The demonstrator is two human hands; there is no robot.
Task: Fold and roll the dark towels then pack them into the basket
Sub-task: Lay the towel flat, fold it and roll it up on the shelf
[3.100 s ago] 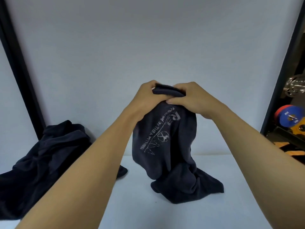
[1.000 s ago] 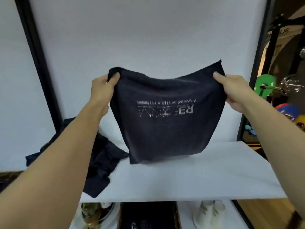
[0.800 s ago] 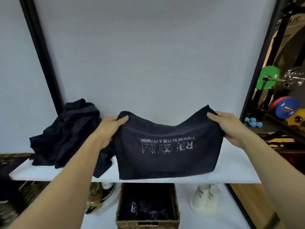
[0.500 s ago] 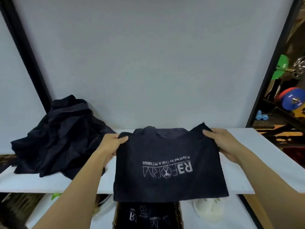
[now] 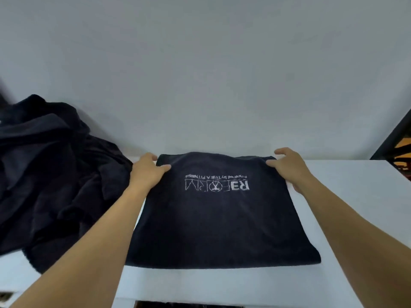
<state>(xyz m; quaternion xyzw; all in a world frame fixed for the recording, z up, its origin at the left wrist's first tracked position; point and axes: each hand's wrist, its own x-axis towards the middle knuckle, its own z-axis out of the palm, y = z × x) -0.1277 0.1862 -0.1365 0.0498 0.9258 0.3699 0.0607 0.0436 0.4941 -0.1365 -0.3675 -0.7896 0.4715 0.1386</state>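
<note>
A dark towel lies flat on the white counter, folded into a rough rectangle. Its near edge sits just inside the counter's front edge; its far edge lies close to the wall.

The left hand holds the far corner at about 10 o'clock of the towel, thumb on top and fingers curled over the edge, pinching the cloth. The right hand does likewise at the 2 o'clock corner; its thumb presses the top face, the other fingers partly raised, so the firmness of that grip cannot be told. Judgement: the two corners are held to keep the far edge taut and square while the cloth is laid down smooth for the next fold.

The printed logo reads upside down and mirrored from the wearer's side, its line running 9 to 3 o'clock. The towel appears slightly longer from 12 to 6 o'clock, though the wide lens makes this uncertain.

A heap of unfolded dark towels lies at 9 o'clock, touching the left wrist area. The basket is not clearly in view.
</note>
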